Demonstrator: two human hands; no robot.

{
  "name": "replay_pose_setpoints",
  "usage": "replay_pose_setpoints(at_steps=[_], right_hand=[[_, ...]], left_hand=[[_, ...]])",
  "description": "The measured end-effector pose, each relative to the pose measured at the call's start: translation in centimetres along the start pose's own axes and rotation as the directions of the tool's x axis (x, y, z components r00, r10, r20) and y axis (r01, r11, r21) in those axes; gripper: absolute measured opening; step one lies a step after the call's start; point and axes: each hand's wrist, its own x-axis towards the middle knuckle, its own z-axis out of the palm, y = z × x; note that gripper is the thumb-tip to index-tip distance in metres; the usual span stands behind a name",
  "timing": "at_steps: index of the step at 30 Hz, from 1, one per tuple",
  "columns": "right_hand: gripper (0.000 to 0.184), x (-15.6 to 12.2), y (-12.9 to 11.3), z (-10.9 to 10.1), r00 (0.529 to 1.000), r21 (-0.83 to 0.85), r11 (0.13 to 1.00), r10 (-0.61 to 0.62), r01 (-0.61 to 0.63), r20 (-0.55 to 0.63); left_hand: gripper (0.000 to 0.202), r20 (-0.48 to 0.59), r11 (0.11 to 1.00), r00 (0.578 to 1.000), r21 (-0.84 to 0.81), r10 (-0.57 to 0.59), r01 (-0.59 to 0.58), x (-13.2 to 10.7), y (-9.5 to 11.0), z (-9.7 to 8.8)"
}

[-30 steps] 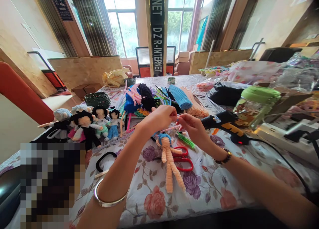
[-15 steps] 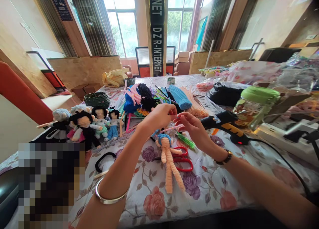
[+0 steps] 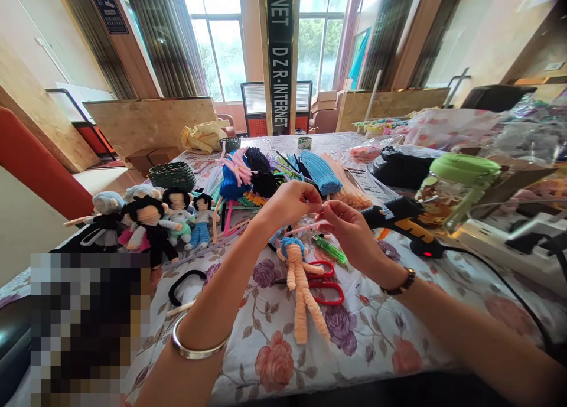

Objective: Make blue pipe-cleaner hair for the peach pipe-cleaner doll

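Note:
My left hand (image 3: 297, 199) and my right hand (image 3: 343, 221) meet fingertip to fingertip above the table, both pinched. Whatever lies between them is too small to make out. Just below them, a peach pipe-cleaner doll (image 3: 301, 289) with blue hair lies on its back. Red-handled scissors (image 3: 326, 293) are partly under the doll's arm and legs. A green lighter (image 3: 331, 250) rests beside the doll's head, under my right hand. To the right, close to my right wrist, stands a black and orange glue gun (image 3: 401, 218) with a red light lit.
Several finished dolls (image 3: 150, 221) sit at the left near a dark green basket (image 3: 172, 175). Bundles of blue pipe cleaners (image 3: 321, 173) and other colours lie behind my hands. A green-lidded jar (image 3: 463, 182) and a white power strip (image 3: 509, 250) stand at the right, with a black cable (image 3: 500, 274).
Both hands have shifted slightly to the right, their fingertips still together. The doll, scissors and lighter have stayed in place.

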Motion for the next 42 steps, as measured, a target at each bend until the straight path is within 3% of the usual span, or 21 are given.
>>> replay_pose_setpoints(at_steps=[20,27,32,36,42], right_hand=[[0.024,-0.09,-0.16,0.07,0.989,-0.077,0.989,-0.128,0.123,-0.067],[0.021,0.0,-0.22,-0.1,0.994,-0.1,0.99,-0.103,0.099,-0.035],[0.024,0.03,-0.14,-0.14,0.997,-0.004,0.999,-0.051,0.051,-0.054],[0.022,-0.1,-0.16,-0.06,0.999,0.088,0.996,0.031,-0.028,-0.036],[0.024,-0.15,-0.26,0.08,0.998,0.108,0.993,0.041,-0.037,-0.037]], left_hand=[[0.004,-0.021,0.989,0.999,-0.146,-0.03,0.027,0.19,-0.08,0.59],[0.009,-0.007,0.982,0.997,-0.173,-0.081,0.079,0.13,-0.32,0.55],[0.013,-0.094,0.967,0.987,-0.233,-0.129,0.104,0.25,-0.46,0.54],[0.015,-0.067,0.957,0.986,-0.256,-0.154,0.133,0.17,-0.3,0.62],[0.014,-0.047,0.962,0.989,-0.242,-0.143,0.127,0.13,-0.21,0.82]])
